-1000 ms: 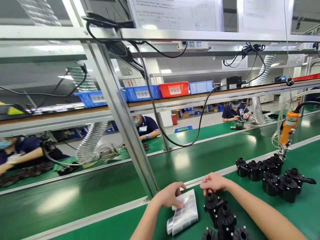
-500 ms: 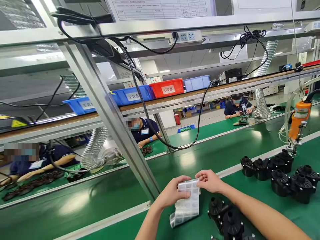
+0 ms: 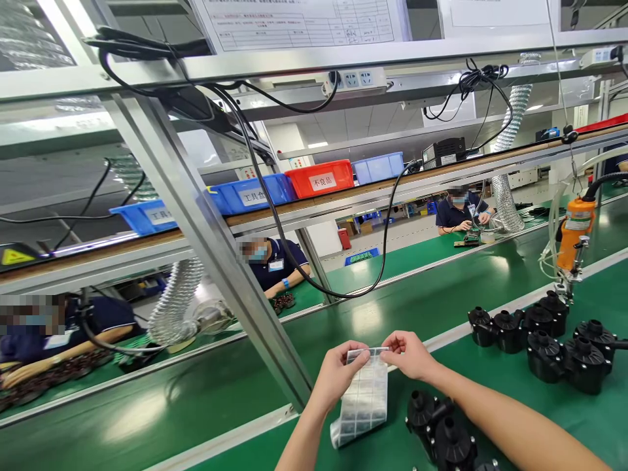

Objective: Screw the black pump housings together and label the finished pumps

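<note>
A silvery-white sheet of labels [image 3: 366, 399], marked off in a grid and curled at its lower end, hangs over the green bench. My left hand [image 3: 341, 369] pinches its upper left edge between thumb and fingers. At the upper right corner, my right hand [image 3: 408, 355] has thumb and forefinger closed on the same edge. Just below my right forearm stand black pump housings [image 3: 454, 441], partly cut off by the frame. More black pump housings [image 3: 540, 320] stand in groups further right.
An orange electric screwdriver [image 3: 575, 229] hangs at the right. A metal post [image 3: 216, 261] rises left of my hands, and a black cable [image 3: 363, 294] loops down ahead. Blue bins [image 3: 255, 195] and a red bin [image 3: 321, 178] line the shelf. Co-workers [image 3: 461, 212] sit across the green conveyor [image 3: 363, 320].
My left hand has shifted from the sheet's side up to its top edge, beside my right hand. More of the sheet's face now shows. The camera view has shifted slightly.
</note>
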A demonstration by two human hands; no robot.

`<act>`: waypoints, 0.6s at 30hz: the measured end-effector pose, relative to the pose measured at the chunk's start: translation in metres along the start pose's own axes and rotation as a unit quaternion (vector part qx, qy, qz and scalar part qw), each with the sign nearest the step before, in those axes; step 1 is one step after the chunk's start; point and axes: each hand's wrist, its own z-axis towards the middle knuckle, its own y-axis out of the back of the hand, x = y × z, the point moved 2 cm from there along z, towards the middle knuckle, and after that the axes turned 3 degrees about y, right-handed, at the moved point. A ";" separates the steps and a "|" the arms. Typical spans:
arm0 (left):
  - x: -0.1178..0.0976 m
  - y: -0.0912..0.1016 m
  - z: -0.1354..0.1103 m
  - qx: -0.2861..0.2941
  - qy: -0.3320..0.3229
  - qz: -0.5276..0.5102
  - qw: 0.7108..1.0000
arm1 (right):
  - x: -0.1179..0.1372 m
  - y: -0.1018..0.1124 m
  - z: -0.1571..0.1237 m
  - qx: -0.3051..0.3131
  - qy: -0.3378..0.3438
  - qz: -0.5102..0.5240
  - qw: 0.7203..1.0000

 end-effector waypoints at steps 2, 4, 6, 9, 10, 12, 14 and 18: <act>0.001 -0.001 0.000 -0.010 0.000 -0.010 1.000 | 0.001 -0.001 -0.001 -0.014 0.006 -0.009 1.000; 0.002 -0.002 0.000 -0.023 0.001 -0.013 1.000 | 0.003 -0.001 -0.002 -0.021 0.012 -0.019 1.000; 0.002 -0.003 0.000 -0.037 0.002 -0.010 0.999 | 0.006 -0.001 -0.003 -0.024 0.016 -0.031 0.999; 0.001 -0.004 0.000 -0.051 0.005 -0.002 0.999 | 0.010 0.000 -0.004 -0.031 0.029 -0.054 0.998; 0.001 -0.004 0.000 -0.054 0.007 0.000 0.999 | 0.011 0.001 -0.005 -0.033 0.035 -0.063 0.997; 0.001 -0.004 0.001 -0.056 0.011 0.002 0.998 | 0.014 0.003 -0.006 -0.038 0.050 -0.078 0.995; 0.003 -0.004 0.001 -0.056 0.017 0.001 0.998 | 0.018 0.007 -0.008 -0.035 0.076 -0.096 0.992; 0.010 -0.007 0.003 -0.061 0.031 -0.014 0.998 | 0.025 0.014 -0.011 -0.011 0.152 -0.139 0.979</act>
